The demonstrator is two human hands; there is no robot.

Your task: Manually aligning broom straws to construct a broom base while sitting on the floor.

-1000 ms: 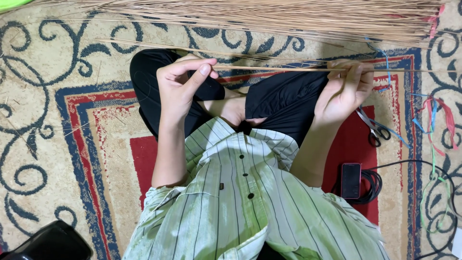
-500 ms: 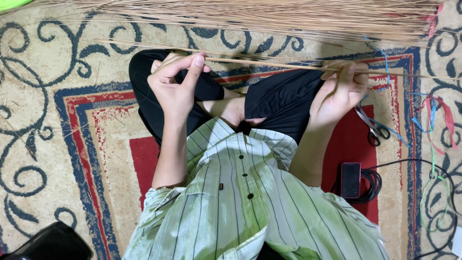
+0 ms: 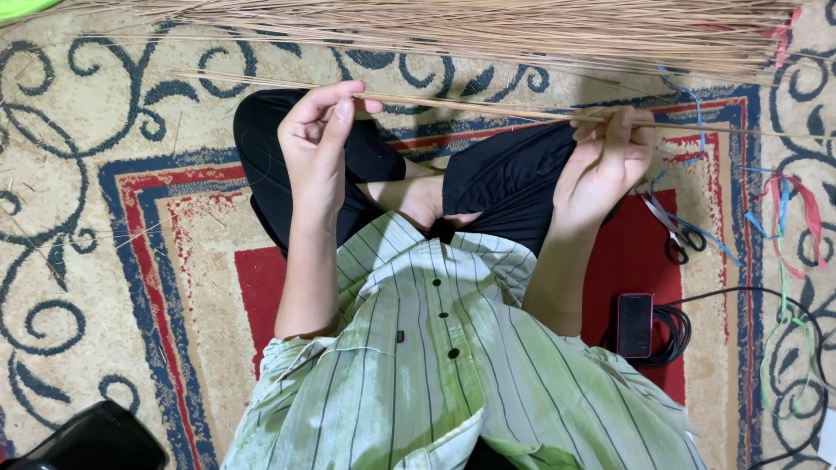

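Thin stick [image 3: 470, 106]: a long pale rib, runs nearly level across the upper middle of the frame, w/ a slight downward tilt toward the right edge. Left hand [image 3: 318, 144] sits at upper centre-left, thumb and forefinger pinched narrow on the stick near its left part. Right hand [image 3: 605, 161] at upper centre-right, fingers curled round the same stick, grip closed on it; exact finger contact partly hidden by the knuckles. Stick is off the floor, spanning btwn both hands above the person's crossed legs in black trousers [image 3: 514, 183].

Progress, as a judgement: one stick singled out and held; the big bundle of sticks [image 3: 488, 30] along the top of the frame lies loose and spread, so most of the work looks left. No tied or finished bunch visible.

Around: patterned carpet [image 3: 131, 218] under everything. Scissors [image 3: 675, 231] lie at right, just beside the right wrist. Coloured strings [image 3: 788, 209] (blue, red, green) scattered far right. Dark phone [image 3: 635, 325] w/ a coiled black cable [image 3: 675, 335] at lower right. Green striped shirt [image 3: 435, 374] fills bottom centre. Black object [image 3: 91, 439] in lower left corner, kind unclear.
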